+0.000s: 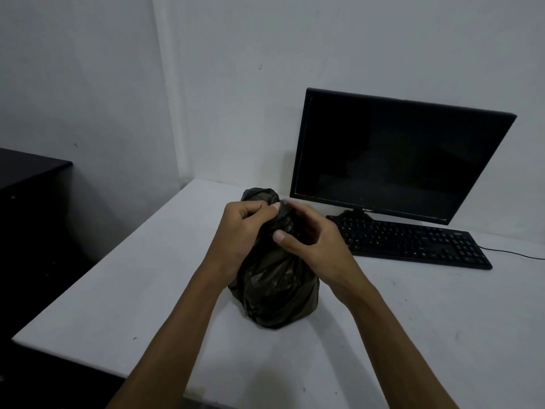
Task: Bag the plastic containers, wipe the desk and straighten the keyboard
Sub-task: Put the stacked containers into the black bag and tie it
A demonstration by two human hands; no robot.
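Observation:
A dark plastic bag (275, 290) stands bulging on the white desk (147, 276), its gathered neck twisted upward. My left hand (239, 231) grips the neck from the left, fingers curled round the plastic. My right hand (312, 240) pinches the neck from the right, thumb across the front. The bag's contents are hidden; no plastic containers show. A black keyboard (413, 242) lies slanted on the desk to the right of my hands, its near left corner behind my right hand.
A black monitor (395, 154) with a dark screen stands behind the keyboard against the wall. The keyboard's cable (513, 253) runs off to the right. A dark cabinet (26, 202) stands left of the desk. Small specks dot the desk surface.

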